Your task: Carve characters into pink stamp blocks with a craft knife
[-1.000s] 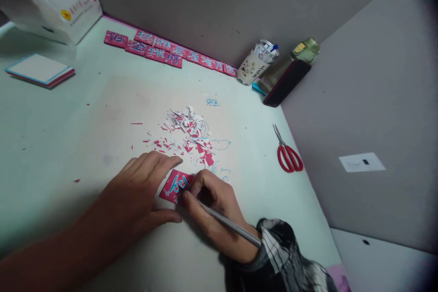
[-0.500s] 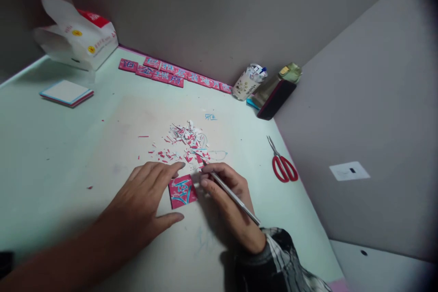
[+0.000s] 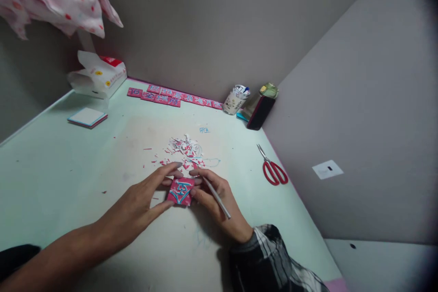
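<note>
A small square red tile (image 3: 181, 191) with a blue-edged carved character is between my hands, its face turned up. My left hand (image 3: 150, 194) grips it on the left, thumb on the lower corner and fingers around the upper edge. Between the fingers of my right hand (image 3: 221, 196) rests a slim silver craft knife (image 3: 216, 197), its tip hidden or too small to make out. My right thumb also touches the tile's right edge. Just beyond the tile lies a heap of red and white shavings (image 3: 185, 147) on the table.
Red-handled scissors (image 3: 274, 172) lie at the right. Along the wall stand several carved red tiles (image 3: 167, 99), a can of pens (image 3: 236, 100) and a dark phone-like slab (image 3: 260, 113). A stack of square blanks (image 3: 87, 117) and a paper box (image 3: 102, 77) are at left.
My left fingers and thumb have closed onto the tile, and it has turned slightly. My right hand has drawn the knife back and moved its thumb onto the tile. The view has tilted up.
</note>
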The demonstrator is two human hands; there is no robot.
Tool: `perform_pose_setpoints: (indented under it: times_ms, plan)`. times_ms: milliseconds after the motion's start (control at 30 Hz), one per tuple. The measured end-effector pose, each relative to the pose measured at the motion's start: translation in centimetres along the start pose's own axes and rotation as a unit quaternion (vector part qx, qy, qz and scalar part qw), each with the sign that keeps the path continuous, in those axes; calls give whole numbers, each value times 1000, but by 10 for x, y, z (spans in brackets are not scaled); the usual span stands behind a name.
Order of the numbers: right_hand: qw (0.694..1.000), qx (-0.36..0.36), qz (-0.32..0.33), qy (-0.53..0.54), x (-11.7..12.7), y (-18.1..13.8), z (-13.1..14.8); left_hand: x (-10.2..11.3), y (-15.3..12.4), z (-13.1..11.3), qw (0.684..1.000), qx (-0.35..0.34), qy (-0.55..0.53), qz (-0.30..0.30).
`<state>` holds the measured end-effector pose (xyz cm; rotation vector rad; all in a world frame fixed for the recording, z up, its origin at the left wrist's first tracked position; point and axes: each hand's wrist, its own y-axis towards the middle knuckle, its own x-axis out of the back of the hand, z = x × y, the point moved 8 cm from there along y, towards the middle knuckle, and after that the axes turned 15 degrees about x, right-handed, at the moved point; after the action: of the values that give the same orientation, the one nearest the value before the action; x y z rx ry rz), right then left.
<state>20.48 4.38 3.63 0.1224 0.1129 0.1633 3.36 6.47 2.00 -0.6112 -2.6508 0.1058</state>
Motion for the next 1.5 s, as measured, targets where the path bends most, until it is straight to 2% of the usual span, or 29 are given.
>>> perform_pose_setpoints:
  times_ms: [133, 200, 300, 367, 533, 667, 833, 933, 1167, 1500]
  plan:
    - [997, -2, -56, 61, 4, -1, -7, 6, 4, -3, 989, 63, -135, -5]
    - [995, 0, -71, 77, 3, -2, -6, 3, 5, -4, 976, 96, -194, 25]
    - [993, -10, -56, 105, -5, -3, -4, -3, 5, -7, 962, 115, -238, 70]
    - [993, -13, -40, 106, -10, -4, -1, -2, 5, -8, 960, 108, -247, 72]
    - [997, -18, -14, 77, -12, -3, 0, 10, 6, -7, 965, 98, -241, 31]
    - [995, -18, 0, 98, -14, -3, -3, 14, 6, -9, 965, 95, -241, 26]
    - [993, -28, -22, 115, -11, -4, -6, 16, 6, -9, 966, 92, -242, 9]
    - [992, -20, -37, 116, -9, -3, -5, 13, 6, -6, 967, 94, -237, 12]
    - [991, -5, -53, 126, -8, -3, 1, -2, 8, 0, 958, 95, -265, 60]
    - [993, -5, -43, 107, -7, -3, -1, -4, 9, 6, 952, 100, -284, 53]
